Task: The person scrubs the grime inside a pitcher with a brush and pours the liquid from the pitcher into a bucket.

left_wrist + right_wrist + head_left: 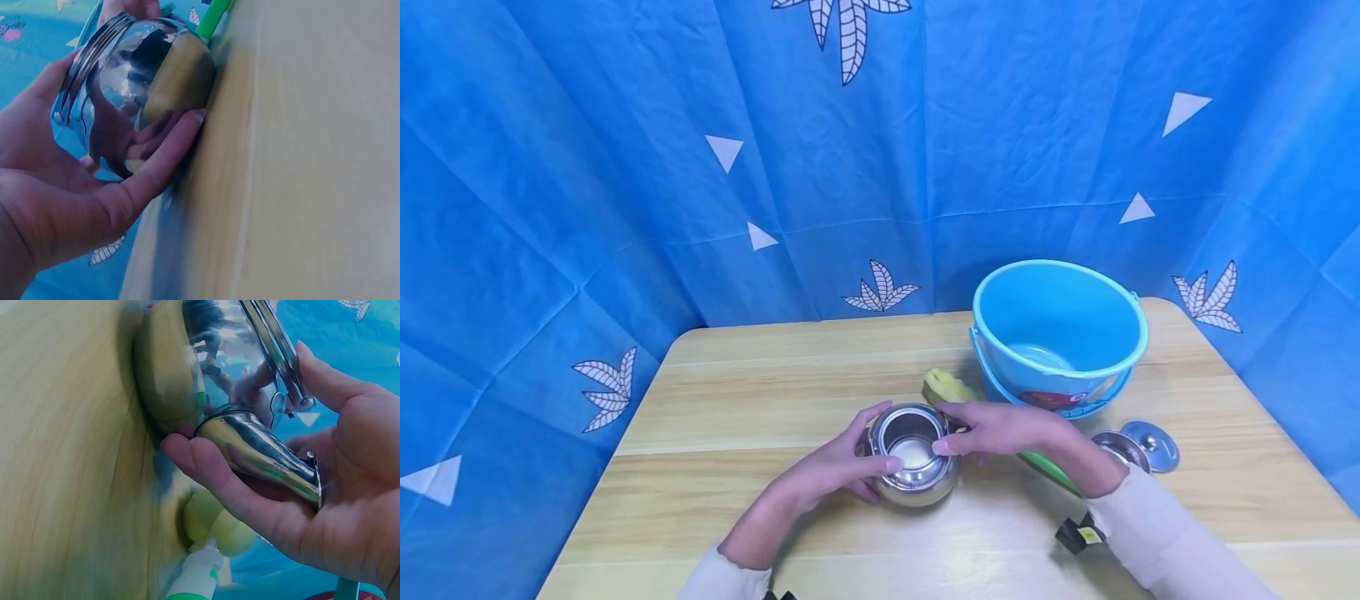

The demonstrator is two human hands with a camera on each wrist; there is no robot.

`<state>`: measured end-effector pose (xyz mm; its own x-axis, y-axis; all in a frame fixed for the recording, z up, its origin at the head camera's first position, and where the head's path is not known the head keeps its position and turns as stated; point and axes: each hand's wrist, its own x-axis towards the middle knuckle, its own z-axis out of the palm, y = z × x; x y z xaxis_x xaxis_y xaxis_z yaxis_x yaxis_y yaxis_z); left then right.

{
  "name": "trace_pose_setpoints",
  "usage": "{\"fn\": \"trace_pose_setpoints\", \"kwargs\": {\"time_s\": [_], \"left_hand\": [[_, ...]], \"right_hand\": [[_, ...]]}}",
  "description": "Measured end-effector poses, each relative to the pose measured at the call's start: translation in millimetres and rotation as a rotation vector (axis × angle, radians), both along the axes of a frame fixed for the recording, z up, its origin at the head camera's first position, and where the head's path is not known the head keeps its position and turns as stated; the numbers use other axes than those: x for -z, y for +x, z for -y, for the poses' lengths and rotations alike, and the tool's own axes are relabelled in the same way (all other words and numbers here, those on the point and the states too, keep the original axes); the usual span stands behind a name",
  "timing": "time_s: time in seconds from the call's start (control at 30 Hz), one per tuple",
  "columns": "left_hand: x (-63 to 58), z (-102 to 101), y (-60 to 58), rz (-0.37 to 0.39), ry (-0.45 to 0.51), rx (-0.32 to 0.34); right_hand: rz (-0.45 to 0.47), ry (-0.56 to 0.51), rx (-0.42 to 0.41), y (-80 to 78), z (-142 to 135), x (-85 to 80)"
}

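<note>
A shiny metal teapot (917, 496), its top uncovered, is between my two hands near the middle of the table. My left hand (831, 467) holds its left side, thumb at the rim and fingers along the round body. On the other side my right hand (1000, 429) grips around the short spout (262, 453), its thumb also by the rim. The pot stands upright; whether its base touches the wood I cannot tell. Just behind lies a sponge brush with a yellow sponge head (947, 387) and a green handle (1051, 471), partly hidden by my right arm.
A light blue bucket (1060, 367) with its handle down stands at the back right. Beside my right forearm lie a round metal lid (1152, 446) and a shallow round metal piece (1122, 448), partly covered by my arm. Blue patterned cloth (820, 167) hangs behind the wooden table (722, 417).
</note>
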<state>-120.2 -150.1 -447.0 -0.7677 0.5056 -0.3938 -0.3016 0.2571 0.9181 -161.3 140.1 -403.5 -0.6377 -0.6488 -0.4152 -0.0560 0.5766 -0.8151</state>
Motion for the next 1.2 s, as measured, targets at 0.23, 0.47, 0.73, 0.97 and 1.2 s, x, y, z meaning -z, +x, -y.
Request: {"fn": "trace_pose_setpoints", "kwargs": {"time_s": [0.23, 0.47, 0.73, 0.97, 1.2], "left_hand": [[2.0, 8, -3.8, 0.075, 0.094, 0.032], [4.3, 10, -6.1, 0.106, 0.142, 0.037], [8.9, 11, -6.2, 0.104, 0.203, 0.036], [6.6, 14, -0.8, 0.084, 0.208, 0.021], [-6.3, 18, 2.8, 0.018, 0.193, 0.049]], "right_hand": [[0.007, -0.018, 0.008, -1.8, 0, 3.7], [0.011, -0.012, 0.017, -0.6, 1, 4.1], [0.052, -0.067, 0.012, 1.5, 3, 3.8], [0.054, -0.07, 0.015, 8.7, 5, -1.9], [0.034, -0.071, 0.002, 15.3, 6, -11.9]]}}
